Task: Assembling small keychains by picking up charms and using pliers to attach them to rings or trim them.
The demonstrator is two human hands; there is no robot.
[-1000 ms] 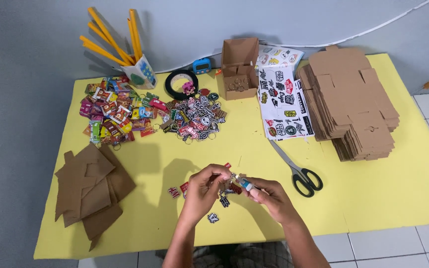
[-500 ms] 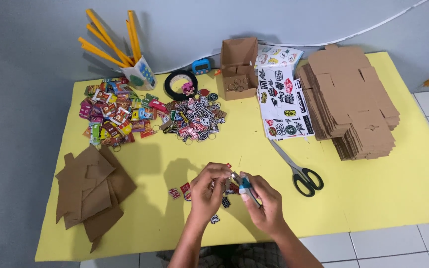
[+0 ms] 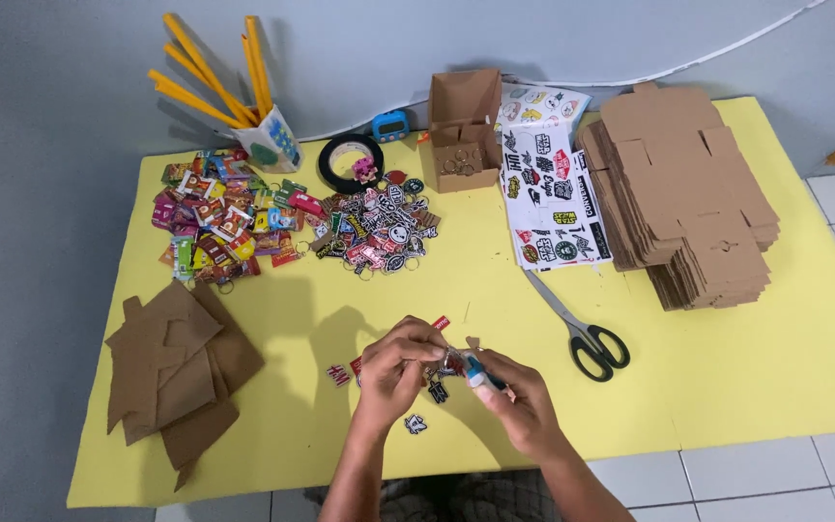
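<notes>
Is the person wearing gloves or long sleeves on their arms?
No. The left hand and right hand are bare, with no gloves, rings, watch or bracelets showing. Both forearms are uncovered as far as the picture's bottom edge, so no sleeves appear.

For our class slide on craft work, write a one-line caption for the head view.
Two hands, left hand and right hand, pinch small charms over a yellow table.

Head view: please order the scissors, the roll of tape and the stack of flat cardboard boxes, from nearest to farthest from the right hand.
From the right hand:
1. Scissors, just beyond it to the right, handles toward the person.
2. Roll of tape, far side of the table, left of the open box.
3. Stack of flat cardboard boxes, far right corner. Tape and stack are nearly too close to call.
</notes>
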